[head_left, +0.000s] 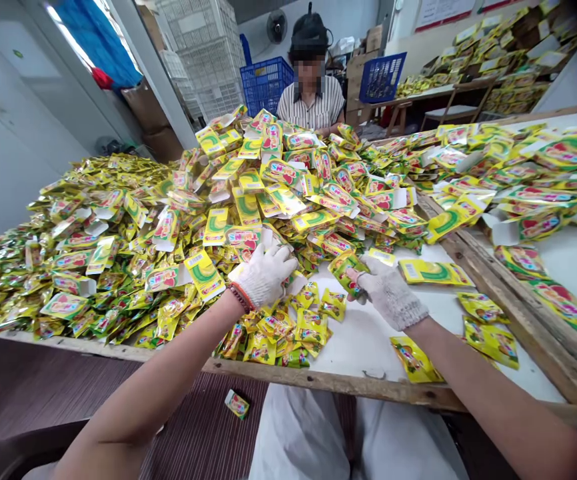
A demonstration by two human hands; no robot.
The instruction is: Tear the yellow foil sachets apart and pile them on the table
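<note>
My left hand (264,275), in a white knitted glove, is closed over a small yellow printed carton (243,241) at the front of the heap. White card flaps show beside its fingers, and the palm side is hidden. My right hand (391,293), gloved with a bare thumb tip, pinches a yellow-green foil packet (344,270) above the white tabletop (353,340). Loose foil packets (311,327) lie between my hands near the front edge. A closed-looking flat carton (436,272) rests just beyond my right hand.
A big heap of cartons and packets (268,193) covers the table's left and middle. Wooden rails (508,293) divide off more cartons at right. Across the table sits a person in a striped shirt (313,110). Blue crates (267,83) stand behind; one carton (237,404) lies on the floor.
</note>
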